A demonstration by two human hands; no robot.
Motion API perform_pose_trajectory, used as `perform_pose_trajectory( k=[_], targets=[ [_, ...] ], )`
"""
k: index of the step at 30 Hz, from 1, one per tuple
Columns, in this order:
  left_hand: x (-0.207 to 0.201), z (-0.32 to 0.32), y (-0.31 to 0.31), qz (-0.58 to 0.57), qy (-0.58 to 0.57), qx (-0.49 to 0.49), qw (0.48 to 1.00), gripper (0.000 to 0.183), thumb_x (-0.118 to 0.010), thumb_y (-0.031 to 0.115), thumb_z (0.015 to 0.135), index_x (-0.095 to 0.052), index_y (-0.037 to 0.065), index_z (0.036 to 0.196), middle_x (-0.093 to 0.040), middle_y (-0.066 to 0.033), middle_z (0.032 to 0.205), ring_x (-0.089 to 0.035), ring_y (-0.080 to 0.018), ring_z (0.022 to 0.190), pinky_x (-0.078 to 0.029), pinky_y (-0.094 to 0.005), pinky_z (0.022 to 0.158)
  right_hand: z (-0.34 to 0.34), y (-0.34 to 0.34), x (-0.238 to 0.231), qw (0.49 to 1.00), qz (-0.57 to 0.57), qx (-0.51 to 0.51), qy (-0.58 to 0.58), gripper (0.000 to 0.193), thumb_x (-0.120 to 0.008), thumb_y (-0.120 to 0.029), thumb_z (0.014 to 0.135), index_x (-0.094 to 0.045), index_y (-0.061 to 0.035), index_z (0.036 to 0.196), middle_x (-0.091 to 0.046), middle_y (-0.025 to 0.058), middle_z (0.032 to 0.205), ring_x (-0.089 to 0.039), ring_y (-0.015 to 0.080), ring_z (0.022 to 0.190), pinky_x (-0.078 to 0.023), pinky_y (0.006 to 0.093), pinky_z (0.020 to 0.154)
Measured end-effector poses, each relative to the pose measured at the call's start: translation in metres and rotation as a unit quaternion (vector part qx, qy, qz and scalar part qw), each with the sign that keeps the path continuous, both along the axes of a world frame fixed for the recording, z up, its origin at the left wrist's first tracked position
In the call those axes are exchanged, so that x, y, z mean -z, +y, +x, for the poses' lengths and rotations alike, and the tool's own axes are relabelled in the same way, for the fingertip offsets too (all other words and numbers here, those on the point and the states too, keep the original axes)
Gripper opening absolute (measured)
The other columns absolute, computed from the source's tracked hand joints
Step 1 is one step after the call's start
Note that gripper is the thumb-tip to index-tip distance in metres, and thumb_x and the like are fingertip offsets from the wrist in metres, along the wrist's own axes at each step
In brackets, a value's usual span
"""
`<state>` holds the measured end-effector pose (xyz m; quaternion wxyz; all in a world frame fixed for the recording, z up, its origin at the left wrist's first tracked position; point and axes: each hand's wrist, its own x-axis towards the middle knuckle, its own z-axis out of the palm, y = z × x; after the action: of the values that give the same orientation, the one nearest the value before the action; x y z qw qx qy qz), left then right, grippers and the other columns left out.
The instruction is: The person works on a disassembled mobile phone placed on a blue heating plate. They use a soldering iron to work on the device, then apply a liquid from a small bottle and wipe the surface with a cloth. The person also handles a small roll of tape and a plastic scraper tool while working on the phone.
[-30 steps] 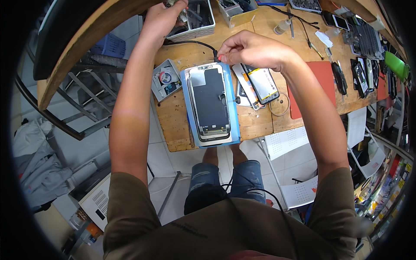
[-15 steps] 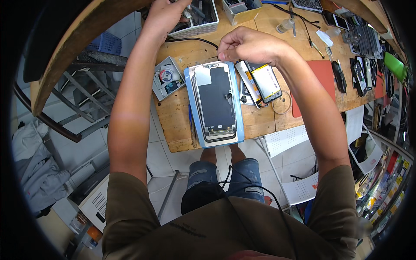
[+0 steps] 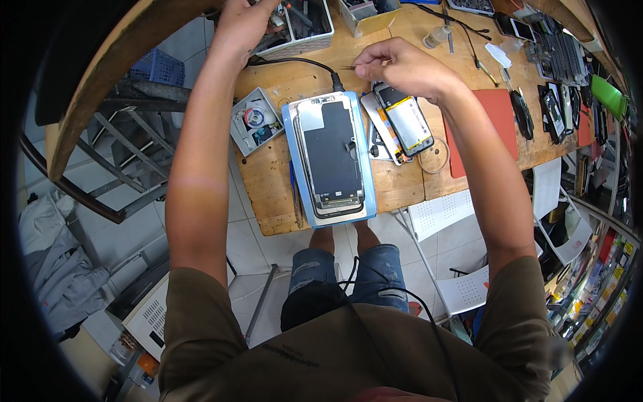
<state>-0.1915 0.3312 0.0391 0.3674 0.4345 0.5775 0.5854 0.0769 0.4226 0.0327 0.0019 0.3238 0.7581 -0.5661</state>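
Wooden bench (image 3: 281,201), worn and scuffed, with one blue pad (image 3: 295,167) at its near edge. On the pad lies one screen (image 3: 331,157) — flat, rectangular, dark back up with a silvery rim, a notch at its far end. One black cable (image 3: 295,61) runs from the pad's far end away to the left.

Just right of the pad: one phone (image 3: 407,124), opened, a glossy pale battery showing inside its dark frame. It lies on a light plate with an orange strip. One red mat (image 3: 492,124), smooth and rectangular, lies to the right of it.

Left of the pad: one small grey box (image 3: 242,137), square, lid off, holding a round reel and small bits — too small to tell apart.

Far left: one grey tray (image 3: 315,37) with assorted tools; its contents are partly hidden by the left hand (image 3: 242,23), which reaches into it. Whether that hand grips anything, I cannot tell.

Right hand (image 3: 398,67) hovers over the phone's far end, fingers curled in a pinch on thin tweezers (image 3: 348,68), tips pointing left.

Far right: a row of dark phone parts; count not legible.
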Motion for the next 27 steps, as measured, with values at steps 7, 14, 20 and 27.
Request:
perform_pose_trajectory(
  k=[7,14,20,27],
  targets=[
    [0.007,0.004,0.018,-0.097,0.021,-0.166,0.981,0.014,-0.06,0.015,0.103,-0.067,0.003,0.103,-0.068,-0.007,0.084,-0.063,-0.0155,0.067,-0.054,-0.0306,0.057,-0.004,-0.021,-0.021,0.996,0.072,-0.044,-0.001,0.028,-0.07,-0.026,0.094,-0.078,-0.0007,0.104,-0.076,0.0154,0.093,-0.07,0.0238,0.09,-0.054,0.0366,0.082],
    [0.006,-0.005,0.024,-0.083,0.043,-0.172,0.981,0.012,-0.062,0.013,0.101,-0.067,0.003,0.103,-0.068,-0.007,0.085,-0.062,-0.0157,0.07,-0.052,-0.0315,0.059,-0.034,-0.031,-0.022,0.99,0.112,-0.089,-0.011,0.026,-0.07,-0.024,0.092,-0.078,0.0,0.099,-0.075,0.0186,0.086,-0.072,0.0283,0.084,-0.055,0.0391,0.079],
    [0.005,-0.013,0.027,-0.073,0.031,-0.169,0.982,0.012,-0.062,0.014,0.1,-0.066,0.003,0.106,-0.069,-0.0071,0.088,-0.063,-0.0158,0.073,-0.053,-0.0315,0.061,-0.039,-0.032,-0.027,0.99,0.1,-0.099,-0.015,0.024,-0.07,-0.021,0.091,-0.08,-0.0008,0.099,-0.077,0.0187,0.089,-0.073,0.028,0.087,-0.055,0.0388,0.081],
    [0.003,-0.026,0.025,-0.061,0.012,-0.165,0.984,0.014,-0.063,0.014,0.1,-0.065,0.003,0.109,-0.069,-0.0071,0.092,-0.064,-0.0159,0.076,-0.054,-0.0316,0.064,-0.034,-0.027,-0.007,0.996,0.065,-0.056,0.029,0.023,-0.07,-0.02,0.092,-0.08,-0.001,0.099,-0.077,0.018,0.09,-0.073,0.0244,0.089,-0.056,0.0373,0.082]
  ],
)
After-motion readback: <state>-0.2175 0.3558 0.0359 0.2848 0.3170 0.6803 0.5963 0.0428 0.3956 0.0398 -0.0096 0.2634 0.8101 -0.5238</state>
